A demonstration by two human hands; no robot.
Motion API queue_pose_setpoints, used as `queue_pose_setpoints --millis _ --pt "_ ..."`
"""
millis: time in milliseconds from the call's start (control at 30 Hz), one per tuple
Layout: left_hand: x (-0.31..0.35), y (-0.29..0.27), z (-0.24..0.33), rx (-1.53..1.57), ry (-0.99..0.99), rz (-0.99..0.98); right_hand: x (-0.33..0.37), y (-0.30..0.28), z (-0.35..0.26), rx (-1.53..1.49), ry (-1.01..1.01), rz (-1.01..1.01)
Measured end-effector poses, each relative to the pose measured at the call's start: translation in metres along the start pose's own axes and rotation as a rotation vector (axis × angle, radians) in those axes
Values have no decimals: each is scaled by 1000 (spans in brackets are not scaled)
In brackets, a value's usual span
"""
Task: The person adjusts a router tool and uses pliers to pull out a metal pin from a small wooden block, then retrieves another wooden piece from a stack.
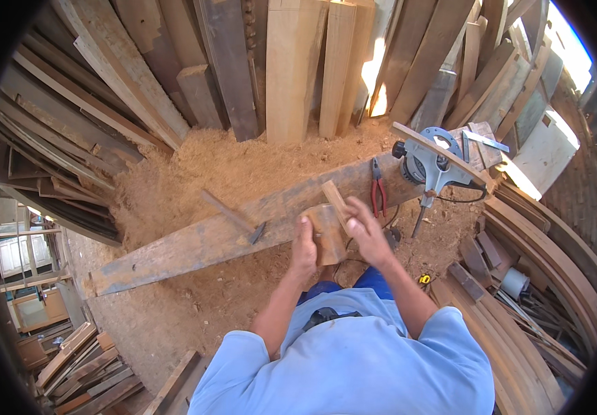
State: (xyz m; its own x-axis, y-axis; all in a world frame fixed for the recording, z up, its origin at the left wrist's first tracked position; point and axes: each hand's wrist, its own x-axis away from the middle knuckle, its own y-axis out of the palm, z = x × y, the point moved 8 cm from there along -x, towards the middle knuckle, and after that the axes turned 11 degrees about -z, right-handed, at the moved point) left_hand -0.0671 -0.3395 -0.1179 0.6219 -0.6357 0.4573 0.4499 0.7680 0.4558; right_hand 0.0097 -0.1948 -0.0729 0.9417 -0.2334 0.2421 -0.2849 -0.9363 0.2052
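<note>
My left hand (304,247) is closed on the left side of a squared wooden block (327,238), its thumb up along the edge. In my right hand (366,232) is a short wooden strip (334,198), tilted, its lower part against or just in front of the block's right side; contact is hard to tell. Both pieces are in front of my body, near the edge of a long worn plank (174,256). Beyond my left hand a hammer (229,213) lies across the plank. Red-handled pliers (378,188) rest on it past my right hand.
A grey and blue power tool with a round base (431,160) sits at the plank's right end, its cord trailing. Sawdust (201,166) covers the ground beyond. Boards (291,69) lean along the back. Stacked timber (506,346) and a yellow tape measure (424,279) are at right.
</note>
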Motion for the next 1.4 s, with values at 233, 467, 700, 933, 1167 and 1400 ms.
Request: queue_pose_setpoints --millis 233,467,700,933,1167,1400 --pt "-21 41 1 -997 235 -26 17 1 25 -727 114 -144" --pt "-97 -49 -137 -451 -34 62 -18 -72 107 -212 215 93" --pt "-90 -41 -149 -341 -50 -113 -17 -31 124 -350 174 9" --pt "-38 5 -100 -82 -49 -195 -1 -17 82 -100 116 60" --pt "-42 -24 -118 -222 -62 -82 -6 -3 55 123 150 65" --pt "-46 -18 -114 -207 -101 -162 -46 -19 65 150 218 100"
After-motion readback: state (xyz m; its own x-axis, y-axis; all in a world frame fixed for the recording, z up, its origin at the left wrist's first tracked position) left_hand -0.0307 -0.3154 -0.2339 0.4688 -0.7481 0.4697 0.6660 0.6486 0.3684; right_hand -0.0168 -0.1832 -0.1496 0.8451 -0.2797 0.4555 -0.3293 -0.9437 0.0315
